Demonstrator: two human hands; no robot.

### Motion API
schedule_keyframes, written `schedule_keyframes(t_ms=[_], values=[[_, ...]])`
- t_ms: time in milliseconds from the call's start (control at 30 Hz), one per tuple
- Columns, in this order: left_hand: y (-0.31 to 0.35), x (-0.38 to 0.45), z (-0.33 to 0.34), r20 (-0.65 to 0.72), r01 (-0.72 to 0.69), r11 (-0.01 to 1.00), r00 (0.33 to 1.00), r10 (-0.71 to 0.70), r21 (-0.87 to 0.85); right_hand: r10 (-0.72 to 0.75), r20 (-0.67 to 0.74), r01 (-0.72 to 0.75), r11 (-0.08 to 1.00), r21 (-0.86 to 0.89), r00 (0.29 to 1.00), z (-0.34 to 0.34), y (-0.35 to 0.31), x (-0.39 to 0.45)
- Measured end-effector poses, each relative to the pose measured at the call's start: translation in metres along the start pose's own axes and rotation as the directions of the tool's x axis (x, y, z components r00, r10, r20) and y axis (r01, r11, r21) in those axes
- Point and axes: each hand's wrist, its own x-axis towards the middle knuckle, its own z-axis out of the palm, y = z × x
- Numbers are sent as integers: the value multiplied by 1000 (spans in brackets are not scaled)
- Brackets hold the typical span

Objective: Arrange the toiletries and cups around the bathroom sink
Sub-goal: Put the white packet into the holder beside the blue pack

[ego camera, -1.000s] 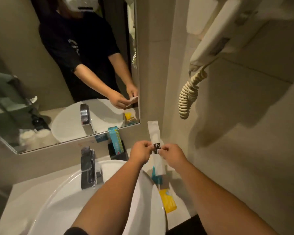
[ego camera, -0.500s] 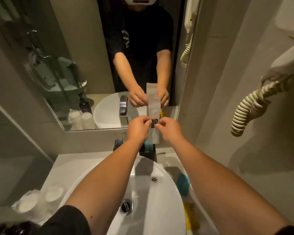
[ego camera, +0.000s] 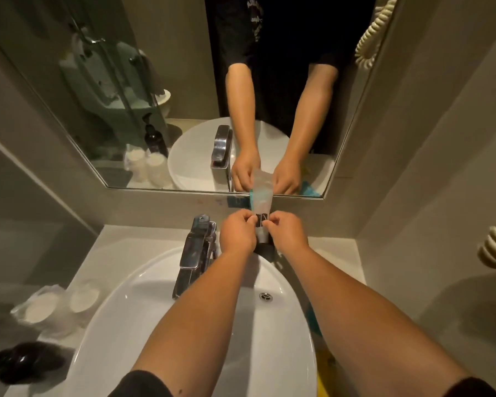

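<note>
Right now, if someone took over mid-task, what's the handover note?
Left hand: pinching the left edge of the clear sachet.
Right hand: pinching its right edge; the sachet stands upright over the dark holder behind the sink, right of the tap.
Elsewhere: two wrapped cups and a dark bottle on the counter left of the basin; teal and yellow packets partly hidden along its right side.
Done: cups look placed.
Left: probably seat the sachet in the holder, then sort the right-side packets.

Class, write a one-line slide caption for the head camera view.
Both hands, left hand and right hand, hold a clear packet upright behind the sink.
</note>
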Motion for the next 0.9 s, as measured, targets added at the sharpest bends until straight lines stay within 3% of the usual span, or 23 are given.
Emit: schedule_keyframes(t_ms=[433,633,900], values=[[-22,4,20,54,51,968,996,-67,244,120,82,-107,983,-153,989,14,13,6],[-24,7,22,41,41,968,998,-53,246,162,109,-147,981,-127,981,14,14,9],[-21,-2,13,-8,27,977,1000,-26,211,67,48,-59,988,-140,997,-1,12,4]])
